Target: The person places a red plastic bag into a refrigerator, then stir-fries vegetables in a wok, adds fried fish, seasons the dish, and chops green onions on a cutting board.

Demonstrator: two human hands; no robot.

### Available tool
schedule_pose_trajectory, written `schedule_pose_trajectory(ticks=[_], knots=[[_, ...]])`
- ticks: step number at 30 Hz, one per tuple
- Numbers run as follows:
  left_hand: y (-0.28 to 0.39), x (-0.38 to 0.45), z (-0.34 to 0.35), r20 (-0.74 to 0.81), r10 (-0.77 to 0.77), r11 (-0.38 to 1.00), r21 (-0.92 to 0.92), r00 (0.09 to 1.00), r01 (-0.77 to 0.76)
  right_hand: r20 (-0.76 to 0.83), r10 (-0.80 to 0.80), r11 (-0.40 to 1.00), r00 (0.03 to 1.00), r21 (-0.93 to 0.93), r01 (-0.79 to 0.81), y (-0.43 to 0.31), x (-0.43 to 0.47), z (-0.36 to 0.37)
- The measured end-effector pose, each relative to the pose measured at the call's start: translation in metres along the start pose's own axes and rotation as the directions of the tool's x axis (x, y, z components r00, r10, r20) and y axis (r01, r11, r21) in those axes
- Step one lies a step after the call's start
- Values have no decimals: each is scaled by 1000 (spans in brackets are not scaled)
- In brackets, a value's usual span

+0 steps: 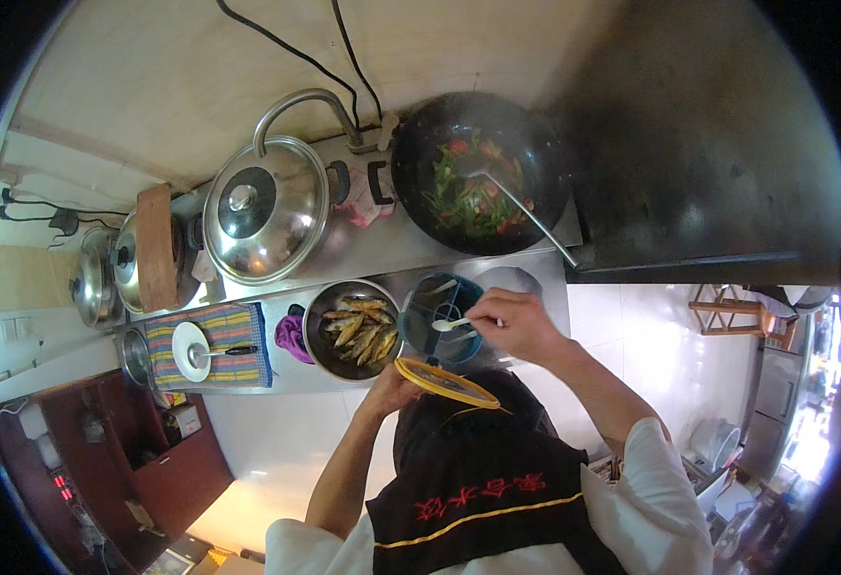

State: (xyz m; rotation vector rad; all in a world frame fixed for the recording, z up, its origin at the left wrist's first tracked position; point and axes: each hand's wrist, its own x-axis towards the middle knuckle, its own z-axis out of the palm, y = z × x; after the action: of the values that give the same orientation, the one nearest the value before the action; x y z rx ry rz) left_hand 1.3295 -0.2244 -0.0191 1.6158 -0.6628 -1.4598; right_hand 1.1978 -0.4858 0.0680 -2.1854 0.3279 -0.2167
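Observation:
My right hand (517,327) grips a small white spoon (449,325) above a round teal seasoning box (410,323) with divided compartments. Other light-coloured spoons rest inside that box. Low in front of my apron, my left hand (390,392) holds a round lid with a yellow rim (456,387), tilted beside the box. Left of the box sits a metal bowl (313,345) of browned whole small fish (363,334). Behind the box, a black wok (413,223) contains green vegetable pieces and red pieces (474,194). A long-handled metal utensil (528,212) leans in the wok, its handle over the near rim.
A large lidded steel pot (291,237) stands left of the wok, beneath a curved faucet (298,97). Further left are a striped cloth (237,327), a white plate (187,338) with a ladle, and a purple cloth (291,338). A dark metal panel (701,158) rises right of the wok.

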Motion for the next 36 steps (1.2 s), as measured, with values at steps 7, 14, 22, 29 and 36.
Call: schedule_pose_trajectory(ticks=[7, 14, 22, 29, 36], knots=[[9, 4, 7, 51, -12, 1000, -2, 999, 12, 173, 13, 963, 985, -269, 34, -9, 18, 32], [-18, 22, 23, 106, -120, 973, -184, 987, 138, -476, 239, 475, 846, -703, -530, 117, 10, -39], [-71, 102, 82, 125, -67, 997, -34, 990, 72, -93, 409, 508, 908, -803, -311, 146, 58, -91], [-153, 214, 146, 57, -193, 950, 260, 980, 172, -7, 590, 373, 807, -884, -281, 51, 116, -204], [-223, 276, 182, -41, -163, 949, 266, 986, 168, 78, 777, 486, 625, -705, -516, 46, 173, -172]])
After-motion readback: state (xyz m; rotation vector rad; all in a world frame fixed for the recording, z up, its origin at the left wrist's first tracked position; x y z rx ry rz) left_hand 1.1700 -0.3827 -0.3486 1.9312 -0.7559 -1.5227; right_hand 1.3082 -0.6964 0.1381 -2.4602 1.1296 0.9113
